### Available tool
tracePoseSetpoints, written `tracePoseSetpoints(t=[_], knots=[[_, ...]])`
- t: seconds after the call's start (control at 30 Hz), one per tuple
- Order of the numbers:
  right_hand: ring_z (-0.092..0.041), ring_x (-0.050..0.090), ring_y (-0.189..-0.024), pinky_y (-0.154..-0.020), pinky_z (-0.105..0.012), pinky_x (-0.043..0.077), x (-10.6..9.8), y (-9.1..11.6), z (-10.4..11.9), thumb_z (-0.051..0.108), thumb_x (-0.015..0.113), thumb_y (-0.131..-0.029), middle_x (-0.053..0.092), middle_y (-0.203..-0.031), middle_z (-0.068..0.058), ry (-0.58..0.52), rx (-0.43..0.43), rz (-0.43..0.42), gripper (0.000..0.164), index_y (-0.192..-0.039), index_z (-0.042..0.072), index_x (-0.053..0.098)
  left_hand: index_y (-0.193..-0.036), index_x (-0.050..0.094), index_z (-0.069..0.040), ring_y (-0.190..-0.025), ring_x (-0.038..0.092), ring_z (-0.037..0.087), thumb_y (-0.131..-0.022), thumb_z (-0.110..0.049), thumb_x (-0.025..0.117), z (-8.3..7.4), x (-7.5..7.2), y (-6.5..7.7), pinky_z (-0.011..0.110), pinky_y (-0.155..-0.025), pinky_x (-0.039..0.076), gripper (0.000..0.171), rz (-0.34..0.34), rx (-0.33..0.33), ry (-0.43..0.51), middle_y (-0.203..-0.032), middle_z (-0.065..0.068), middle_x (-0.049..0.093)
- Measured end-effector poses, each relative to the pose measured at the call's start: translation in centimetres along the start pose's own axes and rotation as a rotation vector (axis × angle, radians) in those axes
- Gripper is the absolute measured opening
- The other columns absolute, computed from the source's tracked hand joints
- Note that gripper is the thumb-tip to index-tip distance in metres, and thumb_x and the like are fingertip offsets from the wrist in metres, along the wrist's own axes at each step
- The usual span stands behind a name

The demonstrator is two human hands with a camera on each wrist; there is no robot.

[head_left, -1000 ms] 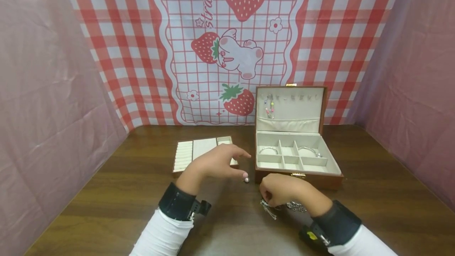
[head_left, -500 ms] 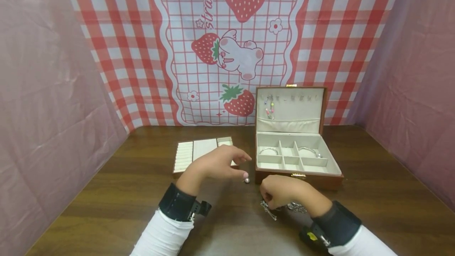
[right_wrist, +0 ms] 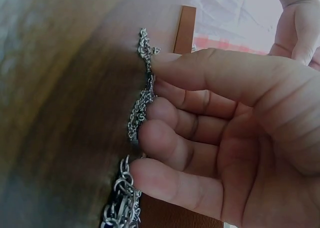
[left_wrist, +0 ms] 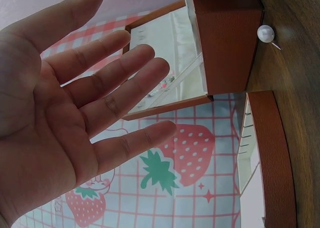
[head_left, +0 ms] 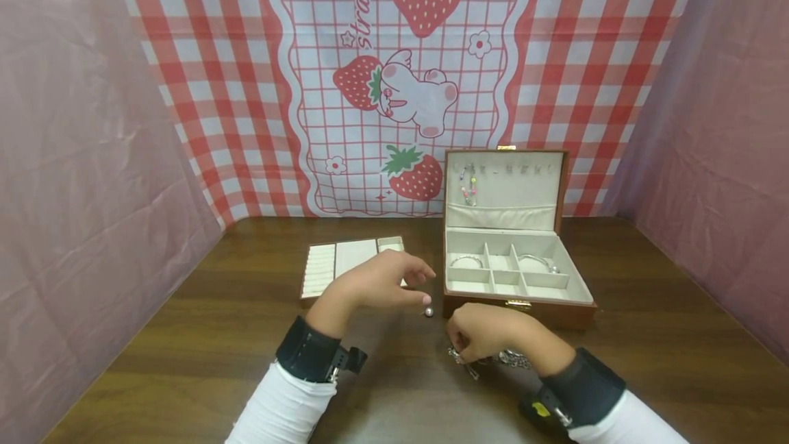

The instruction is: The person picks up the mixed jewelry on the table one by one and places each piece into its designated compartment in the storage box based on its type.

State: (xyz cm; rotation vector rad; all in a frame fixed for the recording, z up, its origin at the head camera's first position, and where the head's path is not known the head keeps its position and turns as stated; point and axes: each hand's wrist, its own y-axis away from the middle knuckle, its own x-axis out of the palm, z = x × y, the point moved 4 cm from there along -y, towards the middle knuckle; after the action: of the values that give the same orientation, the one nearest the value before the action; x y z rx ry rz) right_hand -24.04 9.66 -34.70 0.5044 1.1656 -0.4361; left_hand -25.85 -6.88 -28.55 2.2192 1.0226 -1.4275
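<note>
1. Right hand [head_left: 485,329], lower centre-right of the frame: thumb and index finger seem to pinch the fine chain [right_wrist: 138,110] just above the worktop [head_left: 185,334]; the other fingers curl in beside it.
2. Best lifted slowly and straight up, I judge, so the bunched strands hang free. The heavier chain [right_wrist: 121,200] lies close by; whether the two are snagged together I cannot tell, so check before pulling.
3. Left hand [head_left: 383,284], centre: fingers spread loosely, holding nothing. The pearl stud [left_wrist: 266,33] lies near its thumb, so keep that hand from brushing it away.
4. The open jewellery box [head_left: 542,310], just beyond the right hand, has a low front wall; dangling links could catch there.
5. Surface: dark wood grain, with a pale sheen at bottom centre. The tray [head_left: 317,273] sits left of centre, partly behind the left hand.
6. Room: a strawberry-print cloth [head_left: 243,88] hangs behind, with pink drapes [head_left: 80,156] at both sides.
</note>
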Motion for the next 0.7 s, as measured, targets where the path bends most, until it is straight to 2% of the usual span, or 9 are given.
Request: tracePoseSetpoints(t=[0.27, 0.47, 0.57, 0.7], knots=[[0.001, 0.041, -0.053, -0.047, -0.017, 0.038, 0.0, 0.1, 0.0, 0.003, 0.072, -0.068, 0.047, -0.059, 0.015, 0.04, -0.004, -0.004, 0.023, -0.063, 0.018, 0.056, -0.12, 0.067, -0.011, -0.097, 0.064, 0.013, -0.088, -0.026, 0.073, 0.0, 0.1, -0.1, 0.026, -0.084, 0.052, 0.035, -0.004, 0.0, -0.006, -0.106, 0.0, 0.069], [-0.001, 0.039, -0.053, -0.047, -0.018, 0.038, -1.2, 0.6, 0.2, 0.002, 0.072, -0.064, 0.046, -0.058, 0.015, 0.05, -0.002, -0.098, 0.023, -0.062, 0.018, 0.056, -0.121, 0.067, -0.011, -0.097, 0.063, 0.011, -0.089, -0.026, 0.072, -0.2, 0.0, 0.0, 0.026, -0.084, 0.052, 0.036, 0.0, -0.013, -0.01, -0.105, -0.001, 0.069], [-0.001, 0.042, -0.054, -0.049, -0.02, 0.04, -2.1, 1.0, 0.4, -0.002, 0.069, -0.064, 0.049, -0.06, 0.014, 0.019, 0.009, -0.129, 0.023, -0.065, 0.018, 0.058, -0.12, 0.067, -0.011, -0.096, 0.063, 0.011, -0.089, -0.026, 0.073, -0.2, 0.1, 0.0, 0.025, -0.084, 0.052, 0.036, -0.002, -0.011, -0.01, -0.105, -0.001, 0.069], [-0.001, 0.046, -0.058, -0.053, -0.02, 0.044, -3.2, 1.6, 0.7, -0.005, 0.067, -0.067, 0.053, -0.064, 0.014, 0.033, -0.033, -0.189, 0.02, -0.071, 0.014, 0.064, -0.119, 0.067, -0.011, -0.095, 0.064, 0.012, -0.088, -0.026, 0.073, -0.2, 0.1, 0.0, 0.025, -0.084, 0.052, 0.036, -0.003, -0.005, -0.006, -0.104, 0.0, 0.07]])
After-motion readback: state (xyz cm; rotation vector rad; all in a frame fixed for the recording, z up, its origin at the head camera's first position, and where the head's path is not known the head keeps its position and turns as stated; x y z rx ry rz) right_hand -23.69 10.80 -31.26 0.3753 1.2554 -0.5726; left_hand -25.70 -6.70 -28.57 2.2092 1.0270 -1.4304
